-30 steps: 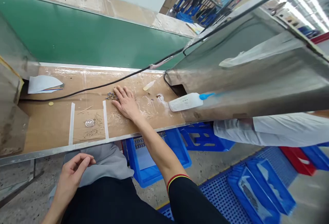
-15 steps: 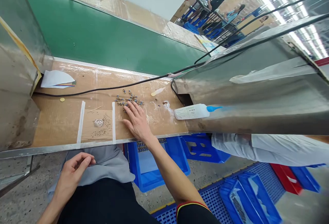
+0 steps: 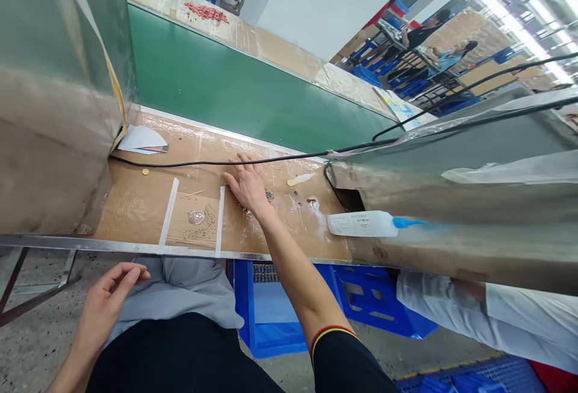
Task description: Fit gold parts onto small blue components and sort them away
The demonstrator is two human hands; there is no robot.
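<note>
My right hand (image 3: 247, 187) lies palm down on the brown work surface (image 3: 135, 206), fingers stretched out and thumb apart. It covers most of a pile of small metal pieces with blue bits (image 3: 270, 195); a few show beside the hand and below the wrist. My left hand (image 3: 111, 297) hovers over my lap with curled fingers, the thumb near the index finger, and I see nothing in it. Left of my right hand, between two white tape strips (image 3: 220, 221), are a round clear disc (image 3: 196, 217), scattered tiny dark bits (image 3: 208, 224) and a thin stick (image 3: 192, 194).
A black cable (image 3: 198, 164) crosses the surface near my right fingertips. To the right lie a white bottle with a blue nozzle (image 3: 361, 224) and a small pale applicator (image 3: 301, 179). Metal walls (image 3: 54, 140) stand at both sides. A blue bin (image 3: 246, 315) is below the edge.
My right hand has moved away from me, over the metal pieces, and now covers most of them. My left hand stays curled over my lap. The camera view has turned a little left.
</note>
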